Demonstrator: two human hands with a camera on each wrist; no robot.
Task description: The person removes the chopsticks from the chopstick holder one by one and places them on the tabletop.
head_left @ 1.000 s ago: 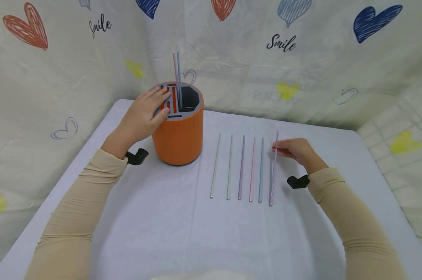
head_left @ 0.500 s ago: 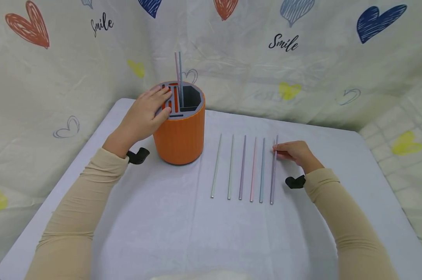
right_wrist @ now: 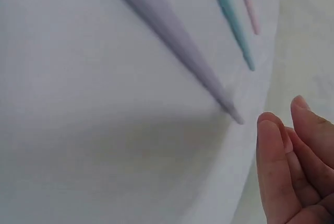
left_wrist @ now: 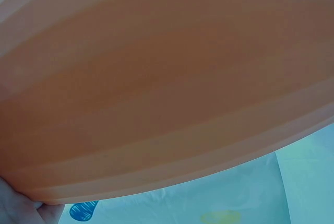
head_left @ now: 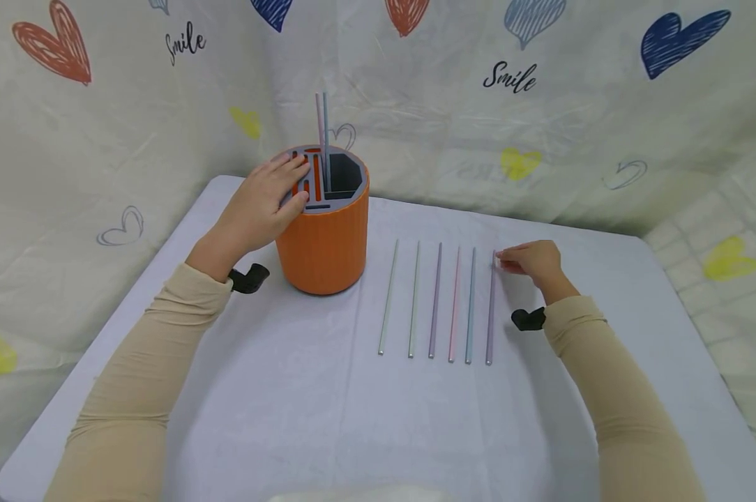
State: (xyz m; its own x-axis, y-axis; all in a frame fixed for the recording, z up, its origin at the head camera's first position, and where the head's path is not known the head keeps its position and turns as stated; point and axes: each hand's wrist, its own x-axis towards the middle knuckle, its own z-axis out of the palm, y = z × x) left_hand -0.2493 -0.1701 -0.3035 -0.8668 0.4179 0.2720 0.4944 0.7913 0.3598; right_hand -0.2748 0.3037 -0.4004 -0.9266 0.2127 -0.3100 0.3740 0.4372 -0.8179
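Observation:
My left hand (head_left: 259,199) rests over the grey slotted top (head_left: 343,206) of an orange round utensil holder (head_left: 321,254), its fingers laid across the slots and the thumb near the front rim. In the left wrist view the holder's orange wall (left_wrist: 167,88) fills most of the frame. Two chopsticks, one pink and one blue (head_left: 326,132), stand upright in the holder. At the right end of a row on the table lies a purple chopstick (head_left: 491,314). My right hand (head_left: 531,259) hovers beside its far tip, with a gap between fingers and thumb (right_wrist: 308,117).
Left of the purple chopstick lie a blue chopstick (head_left: 470,307), a pink one (head_left: 455,307), another purple one (head_left: 436,300) and two green ones, all roughly parallel. A white cloth (head_left: 328,418) covers the table. A curtain with printed hearts (head_left: 416,104) hangs behind.
The purple chopstick in my right hand has been laid down at the row's right end and let go. The right hand has drawn slightly away; the left hand stays on the holder.

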